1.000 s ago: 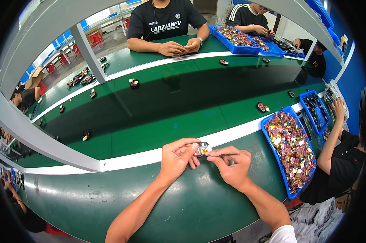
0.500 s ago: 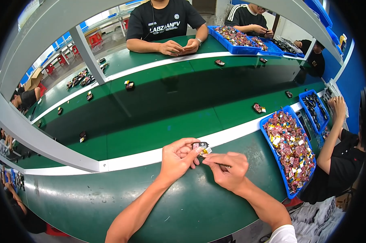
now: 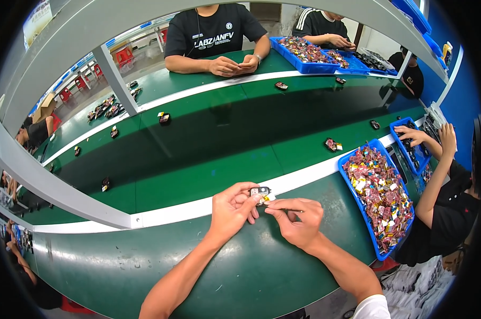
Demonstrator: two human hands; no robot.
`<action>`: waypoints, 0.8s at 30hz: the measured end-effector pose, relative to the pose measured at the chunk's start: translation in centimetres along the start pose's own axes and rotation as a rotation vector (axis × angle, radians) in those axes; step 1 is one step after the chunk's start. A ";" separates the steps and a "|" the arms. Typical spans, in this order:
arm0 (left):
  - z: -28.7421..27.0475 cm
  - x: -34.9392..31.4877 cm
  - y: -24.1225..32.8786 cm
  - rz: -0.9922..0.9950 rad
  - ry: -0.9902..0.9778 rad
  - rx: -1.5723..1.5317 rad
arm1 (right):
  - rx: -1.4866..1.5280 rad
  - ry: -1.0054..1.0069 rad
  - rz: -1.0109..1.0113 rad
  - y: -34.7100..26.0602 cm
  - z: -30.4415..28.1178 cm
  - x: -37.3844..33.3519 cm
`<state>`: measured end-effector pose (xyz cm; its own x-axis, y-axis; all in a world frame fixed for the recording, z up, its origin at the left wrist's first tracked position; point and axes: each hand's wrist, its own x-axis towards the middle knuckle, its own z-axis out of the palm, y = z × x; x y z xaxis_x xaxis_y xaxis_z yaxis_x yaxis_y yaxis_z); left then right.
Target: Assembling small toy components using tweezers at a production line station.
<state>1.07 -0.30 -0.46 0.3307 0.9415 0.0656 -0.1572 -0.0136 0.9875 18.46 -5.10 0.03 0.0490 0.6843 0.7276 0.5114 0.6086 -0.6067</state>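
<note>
Here my left hand [image 3: 231, 210] pinches a small black rectangular plastic part with a yellow tab [image 3: 261, 193] between thumb and fingertips, just above the green matte surface [image 3: 261, 271] by its white edge strip. My right hand [image 3: 300, 220], touching at 3 o'clock of the part, has its grip pressed together on a thin dark metal tool [image 3: 289, 211]. At 3 o'clock, well apart, a long blue plastic tray of red and yellow pieces [image 3: 379, 194] lies near another person's arm.
</note>
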 end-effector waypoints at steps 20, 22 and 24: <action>2.1 0.0 -0.9 -0.076 0.131 0.008 | -0.195 -0.103 -0.256 0.9 -0.6 -0.5; 2.8 0.0 -1.0 -0.060 0.158 0.029 | -0.178 -0.094 -0.260 1.5 -0.7 -0.6; 3.3 0.0 -1.1 -0.047 0.182 0.053 | -0.161 -0.081 -0.262 1.7 -0.8 -0.7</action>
<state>4.32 -1.35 -1.07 0.1621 0.9868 -0.0026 -0.0947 0.0182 0.9953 19.93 -4.85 -1.22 -0.1677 0.5469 0.8203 0.6275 0.7009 -0.3390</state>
